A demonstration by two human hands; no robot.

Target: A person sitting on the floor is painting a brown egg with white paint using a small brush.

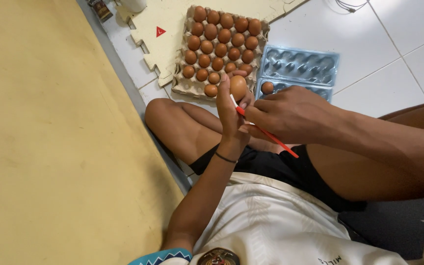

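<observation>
Brown, smooth oval egg (238, 87) sits clamped in the left hand's (230, 118) curled fingers; the right hand (290, 114) pinches a thin red-and-white pen (263, 128) against it; beyond lie a grey cardboard egg tray (182, 86), full, and a clear blue plastic carton (300, 66).

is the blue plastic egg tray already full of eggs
No, the blue plastic tray holds just one brown egg in a near corner cell, and its other cells that show are bare.
</observation>
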